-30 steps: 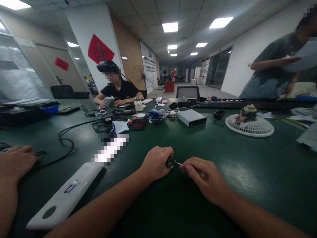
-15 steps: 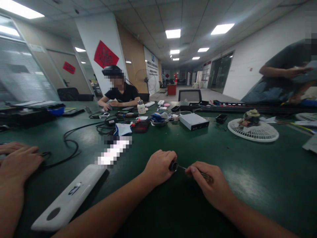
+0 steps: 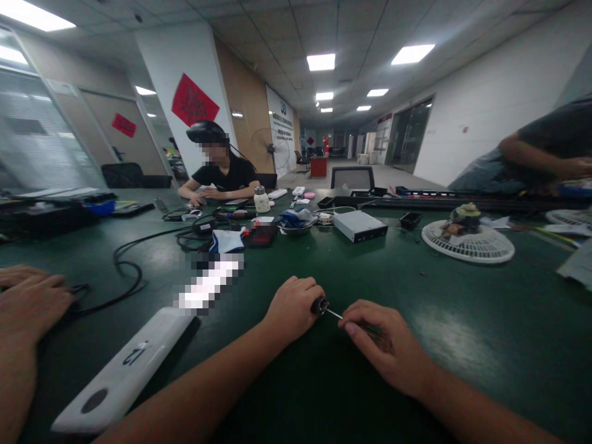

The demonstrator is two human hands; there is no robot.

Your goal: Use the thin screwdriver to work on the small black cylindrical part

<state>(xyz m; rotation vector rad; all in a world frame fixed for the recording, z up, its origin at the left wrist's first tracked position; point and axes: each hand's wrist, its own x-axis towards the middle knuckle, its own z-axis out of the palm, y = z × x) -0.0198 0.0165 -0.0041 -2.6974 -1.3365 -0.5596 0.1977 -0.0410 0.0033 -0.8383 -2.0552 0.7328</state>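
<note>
While left hand (image 3: 293,311) clasps a black knob (image 3: 319,305) | right hand (image 3: 386,345) pinches a thin screwdriver (image 3: 335,314) | white numbered panel (image 3: 123,370) nearby

The **left forearm** (image 3: 185,388) and **right forearm** (image 3: 481,413) are bare, with uncovered skin running unbroken to the lower edge of the view. Each narrows toward the wrist and widens greatly near the camera. The **left hand** (image 3: 291,311) and **right hand** (image 3: 383,345) are also bare, with rounded knuckles and smooth backs. One **fingernail** (image 3: 350,328) on the right hand shows clearly, short, pale and neatly trimmed.
</note>
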